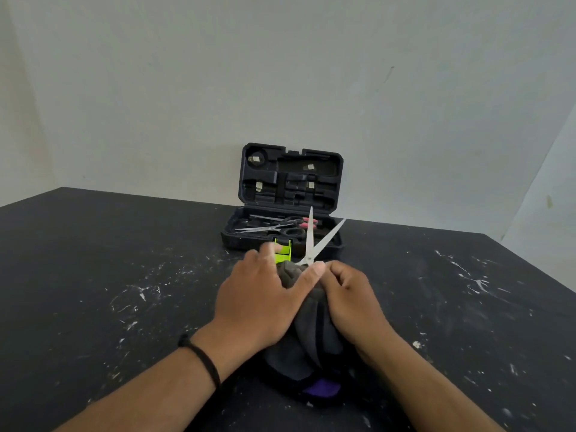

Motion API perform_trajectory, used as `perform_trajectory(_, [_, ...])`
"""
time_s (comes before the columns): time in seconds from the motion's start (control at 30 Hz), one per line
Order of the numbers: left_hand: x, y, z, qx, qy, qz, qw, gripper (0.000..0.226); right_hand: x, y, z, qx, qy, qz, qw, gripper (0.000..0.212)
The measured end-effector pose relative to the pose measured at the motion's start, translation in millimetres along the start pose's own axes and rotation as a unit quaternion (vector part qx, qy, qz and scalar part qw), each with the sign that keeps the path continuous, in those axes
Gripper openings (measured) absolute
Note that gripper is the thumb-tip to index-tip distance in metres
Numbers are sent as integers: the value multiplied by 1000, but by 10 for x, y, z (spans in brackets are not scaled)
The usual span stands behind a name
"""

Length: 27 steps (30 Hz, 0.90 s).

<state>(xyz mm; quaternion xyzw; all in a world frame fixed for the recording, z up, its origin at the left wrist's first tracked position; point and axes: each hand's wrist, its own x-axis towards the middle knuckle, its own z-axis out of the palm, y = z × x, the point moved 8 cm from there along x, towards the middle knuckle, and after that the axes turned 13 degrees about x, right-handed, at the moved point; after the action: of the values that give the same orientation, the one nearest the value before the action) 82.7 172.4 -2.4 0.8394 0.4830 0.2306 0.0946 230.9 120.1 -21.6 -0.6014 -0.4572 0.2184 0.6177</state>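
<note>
A pair of steel scissors (311,241) points away from me with its blades spread in a V. Its handles are hidden under a grey cloth (311,332) bunched on the black table (124,275). My right hand (352,300) is curled round the cloth where the handles lie. My left hand (258,300) lies flat on the cloth's left side, its thumb stretched to the scissors' pivot. Its blurred fingertips reach a small lime-green block (283,252) just beyond the cloth.
An open black tool case (290,182) stands behind the scissors against the wall, with more scissors (274,227) and a red-handled tool in its tray. A purple patch (322,386) shows at the cloth's near edge. The table is scuffed with white marks.
</note>
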Motion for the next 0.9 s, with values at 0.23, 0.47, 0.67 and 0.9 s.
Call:
perform_trajectory(0.23, [-35, -56, 100, 33, -75, -9, 997, 76, 60, 125, -150, 91, 40, 54, 994, 30])
perform_trajectory(0.47, [13, 34, 141, -187, -48, 16, 981, 20, 60, 83, -108, 124, 39, 60, 990, 28])
perform_trajectory(0.67, [98, -71, -183, -235, 86, 18, 968, 11, 100, 129, -324, 149, 74, 110, 980, 25])
perform_trajectory(0.9, [83, -138, -379, -143, 142, 37, 979, 17, 63, 117, -198, 97, -17, 119, 988, 18])
